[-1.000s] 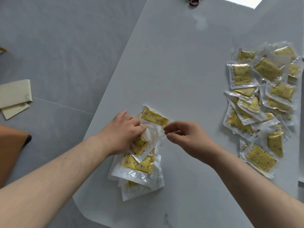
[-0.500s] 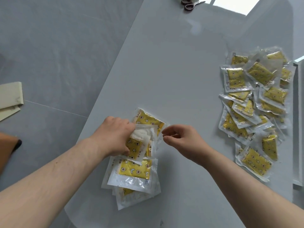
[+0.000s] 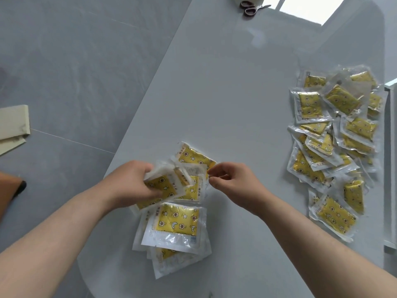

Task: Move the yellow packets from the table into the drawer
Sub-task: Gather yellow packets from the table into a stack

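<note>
Grips yellow packets (image 3: 160, 183) in left hand (image 3: 129, 186) near left edge of table (image 3: 236, 93). Curls right hand (image 3: 234, 186) loosely, empty, alongside. Leaves open tabletop up to right-edge pile (image 3: 335, 147).

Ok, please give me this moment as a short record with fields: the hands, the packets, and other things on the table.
left hand: grips a few yellow packets, tilted up over the near pile
right hand: fingers loosely curled beside them, no packet seen in it
near pile: on the table, partly under the left hand
far pile: at the table's right side, no hand on it
scissors: at the far edge
</note>
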A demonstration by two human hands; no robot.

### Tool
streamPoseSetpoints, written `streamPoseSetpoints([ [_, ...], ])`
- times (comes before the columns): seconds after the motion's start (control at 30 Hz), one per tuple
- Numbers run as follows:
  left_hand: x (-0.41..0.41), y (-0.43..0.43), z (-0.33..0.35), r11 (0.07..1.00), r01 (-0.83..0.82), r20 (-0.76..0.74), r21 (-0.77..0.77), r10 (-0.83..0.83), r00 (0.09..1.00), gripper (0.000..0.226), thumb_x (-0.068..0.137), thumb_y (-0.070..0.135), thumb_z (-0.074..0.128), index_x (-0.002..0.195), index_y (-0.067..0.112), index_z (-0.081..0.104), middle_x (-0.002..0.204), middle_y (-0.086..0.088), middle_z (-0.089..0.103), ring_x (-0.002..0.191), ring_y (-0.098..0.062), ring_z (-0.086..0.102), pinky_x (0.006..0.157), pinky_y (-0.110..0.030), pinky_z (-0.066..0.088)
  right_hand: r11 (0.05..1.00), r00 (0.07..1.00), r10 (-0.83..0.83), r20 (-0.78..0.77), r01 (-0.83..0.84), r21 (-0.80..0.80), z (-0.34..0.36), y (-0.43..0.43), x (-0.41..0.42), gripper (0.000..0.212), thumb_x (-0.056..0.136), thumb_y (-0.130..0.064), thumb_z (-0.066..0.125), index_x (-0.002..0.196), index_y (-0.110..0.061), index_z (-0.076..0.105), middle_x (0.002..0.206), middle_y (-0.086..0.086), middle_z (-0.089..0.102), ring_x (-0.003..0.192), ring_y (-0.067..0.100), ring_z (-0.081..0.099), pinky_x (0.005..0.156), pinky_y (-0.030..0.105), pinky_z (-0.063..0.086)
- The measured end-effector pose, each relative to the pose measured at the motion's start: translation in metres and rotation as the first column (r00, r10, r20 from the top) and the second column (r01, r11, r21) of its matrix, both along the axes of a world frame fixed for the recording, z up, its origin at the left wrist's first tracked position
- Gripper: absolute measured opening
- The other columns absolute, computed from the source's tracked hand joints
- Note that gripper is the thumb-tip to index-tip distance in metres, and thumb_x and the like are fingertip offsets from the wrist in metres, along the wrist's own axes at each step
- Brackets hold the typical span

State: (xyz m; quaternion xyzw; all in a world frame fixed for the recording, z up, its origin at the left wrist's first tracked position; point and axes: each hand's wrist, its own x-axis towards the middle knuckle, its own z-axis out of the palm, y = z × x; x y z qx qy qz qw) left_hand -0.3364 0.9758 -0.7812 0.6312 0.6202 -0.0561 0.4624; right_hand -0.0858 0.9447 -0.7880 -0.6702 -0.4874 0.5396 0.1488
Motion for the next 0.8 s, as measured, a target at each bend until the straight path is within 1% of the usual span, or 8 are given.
streamPoseSetpoints([
  [0.13,-0.019,-0.009,-0.001,0.965,-0.256,0.107,-0.054,0.261,0.960,0.015,0.068,0.011,0.084,0.071,0.012,0.069,0.067,-0.003,0.072,0.062,-0.015,0.069,0.059,-0.027,0.051,0.998,0.998,0.050,0.045,-0.052,0.041,-0.002,0.007,-0.009,0.020,0.087,-0.020,0.068,0.106,-0.016,0.071,0.092,-0.007,0.069,0.084,0.007,0.067,0.073,0.024,0.059],
  [0.2,-0.027,-0.015,-0.004,0.926,-0.373,0.130,-0.053,0.377,0.917,0.016,0.067,0.007,0.084,0.071,0.004,0.068,0.067,-0.011,0.072,0.060,-0.018,0.066,0.060,-0.028,0.050,0.992,0.993,0.085,0.087,-0.092,0.081,-0.003,0.013,-0.017,0.023,0.085,-0.020,0.068,0.108,-0.017,0.071,0.084,-0.016,0.063,0.072,0.003,0.062,0.061,0.016,0.052],
  [0.27,-0.035,-0.021,-0.009,0.881,-0.471,0.157,-0.052,0.473,0.867,0.016,0.068,0.004,0.084,0.076,0.001,0.070,0.070,-0.014,0.073,0.062,-0.021,0.066,0.063,-0.030,0.051,0.983,0.983,0.124,0.133,-0.140,0.119,-0.006,0.018,-0.027,0.025,0.083,-0.022,0.070,0.108,-0.020,0.071,0.081,-0.019,0.056,0.062,0.001,0.054,0.056,0.014,0.042],
  [0.33,-0.041,-0.027,-0.013,0.832,-0.551,0.195,-0.070,0.553,0.810,0.016,0.069,0.002,0.082,0.079,0.003,0.070,0.067,-0.006,0.074,0.060,-0.017,0.068,0.062,-0.029,0.052,0.968,0.970,0.182,0.159,-0.205,0.147,-0.011,0.021,-0.037,0.030,0.080,-0.025,0.072,0.110,-0.022,0.070,0.096,-0.017,0.056,0.067,0.002,0.051,0.063,0.018,0.044],
  [0.43,-0.047,-0.031,-0.018,0.751,-0.649,0.259,-0.122,0.655,0.710,0.017,0.069,-0.001,0.080,0.079,0.007,0.070,0.067,0.000,0.075,0.058,-0.012,0.069,0.059,-0.025,0.053,0.944,0.937,0.273,0.219,-0.305,0.127,-0.017,0.024,-0.047,0.049,0.077,-0.032,0.076,0.124,-0.026,0.063,0.121,-0.015,0.048,0.090,0.009,0.053,0.080,0.025,0.049],
  [0.53,-0.050,-0.030,-0.021,0.712,-0.680,0.294,-0.172,0.696,0.655,0.018,0.069,-0.003,0.078,0.080,0.008,0.069,0.065,0.001,0.074,0.055,-0.008,0.068,0.052,-0.016,0.054,0.899,0.867,0.377,0.328,-0.427,0.098,-0.018,0.023,-0.050,0.072,0.074,-0.039,0.078,0.139,-0.028,0.048,0.133,-0.011,0.040,0.114,0.012,0.046,0.093,0.025,0.042],
  [0.67,-0.052,-0.028,-0.024,0.713,-0.670,0.303,-0.206,0.697,0.650,0.018,0.070,-0.004,0.078,0.082,0.006,0.069,0.065,0.001,0.074,0.056,-0.008,0.069,0.052,-0.015,0.054,0.876,0.825,0.391,0.408,-0.469,0.111,-0.021,0.020,-0.052,0.075,0.071,-0.042,0.079,0.136,-0.031,0.045,0.131,-0.009,0.043,0.119,0.014,0.039,0.095,0.022,0.034],
  [0.8,-0.053,-0.026,-0.024,0.718,-0.652,0.311,-0.243,0.694,0.649,0.016,0.072,0.001,0.077,0.084,0.008,0.069,0.073,-0.003,0.076,0.061,-0.012,0.071,0.057,-0.019,0.056,0.896,0.829,0.351,0.436,-0.433,0.102,-0.025,0.021,-0.053,0.064,0.071,-0.044,0.079,0.127,-0.031,0.050,0.116,-0.010,0.051,0.111,0.014,0.040,0.096,0.026,0.037],
])
